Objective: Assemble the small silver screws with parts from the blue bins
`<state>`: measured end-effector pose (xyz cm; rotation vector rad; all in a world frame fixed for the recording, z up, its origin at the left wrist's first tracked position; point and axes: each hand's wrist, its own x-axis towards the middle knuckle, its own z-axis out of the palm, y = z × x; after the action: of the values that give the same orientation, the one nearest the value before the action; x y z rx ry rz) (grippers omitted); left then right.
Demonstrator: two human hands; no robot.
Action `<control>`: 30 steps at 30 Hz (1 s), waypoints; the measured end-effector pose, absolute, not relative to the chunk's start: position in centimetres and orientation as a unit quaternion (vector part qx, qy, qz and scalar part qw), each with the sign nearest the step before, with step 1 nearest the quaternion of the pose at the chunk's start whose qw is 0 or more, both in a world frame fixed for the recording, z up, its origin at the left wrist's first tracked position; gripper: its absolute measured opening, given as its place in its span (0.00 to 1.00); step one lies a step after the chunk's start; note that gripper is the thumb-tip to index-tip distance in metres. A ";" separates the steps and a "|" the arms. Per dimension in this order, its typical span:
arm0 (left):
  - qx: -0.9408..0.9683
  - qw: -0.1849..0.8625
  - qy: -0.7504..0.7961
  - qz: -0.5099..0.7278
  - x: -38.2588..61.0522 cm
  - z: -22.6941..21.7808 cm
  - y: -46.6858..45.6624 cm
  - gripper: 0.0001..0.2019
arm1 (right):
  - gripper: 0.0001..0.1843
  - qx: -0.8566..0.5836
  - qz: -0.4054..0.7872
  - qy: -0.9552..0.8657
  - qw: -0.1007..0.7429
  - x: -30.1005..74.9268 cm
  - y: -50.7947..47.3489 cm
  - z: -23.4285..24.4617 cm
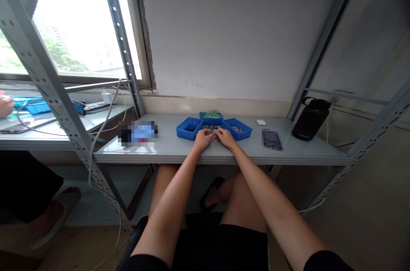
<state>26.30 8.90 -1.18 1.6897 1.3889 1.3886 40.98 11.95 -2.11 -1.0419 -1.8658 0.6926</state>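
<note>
My left hand (203, 138) and my right hand (224, 137) are close together over the grey tabletop, fingers pinched towards each other. Whatever small piece they hold between the fingertips is too tiny to name. Just beyond them lies a pile of small metal parts (212, 127). A blue bin (186, 135) with dark pieces stands to the left of my hands. To their right, another blue bin (242, 136) contains small shiny metal pieces. Behind the pile, a third blue bin (205, 120) holds green items (212, 114).
A black bottle (310, 119) stands at the right, with a small white case (261, 122) and a blurred dark object (271, 139) nearer me. Another blurred item (139, 133) lies left. A white cable (92, 155) hangs by the metal post. A co-worker's hand (5, 105) shows far left.
</note>
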 end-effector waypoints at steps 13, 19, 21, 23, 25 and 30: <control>0.634 0.277 0.498 0.523 26.2 -1.5 9.3 0.09 | 0.17 -0.430 0.278 -0.736 0.444 41.0 12.5 -2.5; 0.644 0.272 0.490 0.521 26.2 -1.6 9.4 0.10 | 0.17 -0.428 0.268 -0.741 0.442 41.1 12.6 -2.5; 0.647 0.270 0.488 0.519 26.2 -1.7 9.4 0.10 | 0.16 -0.429 0.270 -0.741 0.441 41.1 12.6 -2.5; 0.650 0.270 0.486 0.519 26.1 -1.7 9.4 0.11 | 0.16 -0.427 0.271 -0.741 0.442 41.0 12.6 -2.5; 0.649 0.269 0.486 0.519 26.1 -1.7 9.4 0.11 | 0.16 -0.424 0.272 -0.741 0.444 41.0 12.5 -2.5; 0.652 0.266 0.494 0.510 26.2 -1.7 9.4 0.10 | 0.16 -0.428 0.271 -0.742 0.438 41.0 12.3 -2.3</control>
<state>26.16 9.37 -1.65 1.7612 1.3354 1.3761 41.04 12.26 -2.30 -1.0638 -1.8454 0.6733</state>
